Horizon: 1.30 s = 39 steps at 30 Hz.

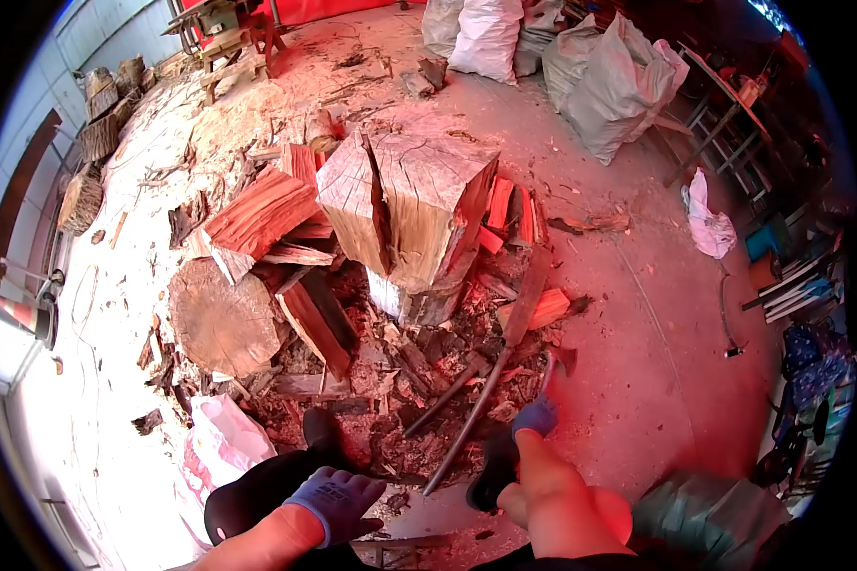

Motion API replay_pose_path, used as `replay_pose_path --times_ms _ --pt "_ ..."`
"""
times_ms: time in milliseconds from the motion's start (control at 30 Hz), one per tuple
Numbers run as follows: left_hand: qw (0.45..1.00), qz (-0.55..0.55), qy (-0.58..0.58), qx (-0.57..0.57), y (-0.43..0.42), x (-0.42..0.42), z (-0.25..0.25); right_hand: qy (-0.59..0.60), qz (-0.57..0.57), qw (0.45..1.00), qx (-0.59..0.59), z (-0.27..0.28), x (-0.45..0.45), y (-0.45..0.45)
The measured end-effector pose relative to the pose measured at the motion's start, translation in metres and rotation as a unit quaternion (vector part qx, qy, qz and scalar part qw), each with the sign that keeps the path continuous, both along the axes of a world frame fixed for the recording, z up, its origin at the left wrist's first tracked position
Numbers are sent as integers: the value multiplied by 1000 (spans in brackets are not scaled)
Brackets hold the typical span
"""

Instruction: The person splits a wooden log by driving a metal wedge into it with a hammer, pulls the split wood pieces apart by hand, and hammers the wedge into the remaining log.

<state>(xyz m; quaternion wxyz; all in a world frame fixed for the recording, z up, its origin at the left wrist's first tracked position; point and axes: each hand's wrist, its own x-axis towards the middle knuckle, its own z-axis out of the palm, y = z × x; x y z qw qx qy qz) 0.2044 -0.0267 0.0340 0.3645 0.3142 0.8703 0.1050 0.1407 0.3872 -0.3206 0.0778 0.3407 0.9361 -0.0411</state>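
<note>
My right hand [536,418], in a blue-grey work glove, is closed around the handle of a hatchet [563,360] low over the floor by my right foot. My left hand [336,499], gloved the same way, hovers near my left knee with its fingers apart and nothing in them. Ahead stands a thick wooden block [428,214] with a deep crack down from its top, resting on a lower stump [414,302]. A long curved-handled tool [473,411] leans across the wood debris. Beside it lies a shorter-handled tool [445,402].
Split firewood [262,211] and a round log [222,319] surround the block. Bark and chips cover the floor. Full sacks [607,90] stand at the back right. A white and pink bag [221,443] is by my left leg. More logs [81,200] line the left wall.
</note>
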Motion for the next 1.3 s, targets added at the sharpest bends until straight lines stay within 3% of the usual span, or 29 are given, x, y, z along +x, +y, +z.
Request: replay_pose_path --times_ms 67,100,133,233,400,467,500,533,567,633,667,700,733,767,800,833,900,967,1033,1067,1100,1133,1200,1233,1267,1300 --pt "997 33 54 49 -2 -7 4 -18 179 983 -35 43 0 -61" --pt "993 46 73 78 1 -13 9 -71 110 985 -112 68 -3 -96" --pt "993 51 65 85 4 -15 11 -98 29 972 -210 27 3 -107" --pt "993 49 62 84 16 -8 7 -146 -143 941 -270 -38 33 -136" --pt "995 18 -10 97 30 23 -20 -85 -66 957 -269 -58 44 -115" --pt "998 5 -30 56 30 32 -29 -172 -139 859 -462 -55 38 -101" --pt "998 -17 -58 16 31 36 -32 -167 -135 862 -459 -52 43 -101" --pt "997 -12 -70 -7 31 37 -38 -97 -242 736 -625 -54 50 -102" --pt "998 -9 -54 -2 35 38 -38 -20 -325 565 -758 -28 41 -112" --pt "993 108 -30 -33 51 39 -36 -3 -307 535 -787 53 16 -129" --pt "978 200 -63 -15 65 39 -40 24 -297 516 -803 68 5 -134" --pt "972 225 -64 13 80 34 -27 60 -310 491 -812 88 -5 -141" --pt "955 288 4 72 97 45 -84 68 -304 465 -829 106 -13 -141" --pt "954 290 18 79 113 42 -94 75 -298 440 -844 123 -18 -137" --pt "881 400 -149 202 129 38 -96 73 -286 457 -839 145 -15 -133" --pt "757 481 -311 314 139 43 -95 72 -277 475 -832 164 -8 -128" --pt "848 440 -80 283 151 84 -92 28 -268 466 -843 174 11 -116" --pt "820 472 -116 302 136 131 -60 73 -232 499 -832 196 41 -130" --pt "697 484 -230 477 125 173 -78 104 -171 514 -834 226 67 -145" --pt "696 485 -228 479 122 185 -83 99 -143 495 -851 244 76 -149" --pt "727 474 -140 476 120 197 -86 93 -117 475 -867 265 83 -153" --pt "753 459 -52 469 119 205 -87 111 -104 496 -855 291 87 -161" --pt "748 481 -104 446 130 194 -99 133 -56 535 -832 331 80 -167" --pt "745 496 -151 421 136 185 -98 141 -17 525 -839 340 71 -168" --pt "700 527 -194 442 141 177 -81 141 16 531 -836 354 64 -171" --pt "701 526 -193 442 150 169 -86 142 49 535 -831 367 58 -176"
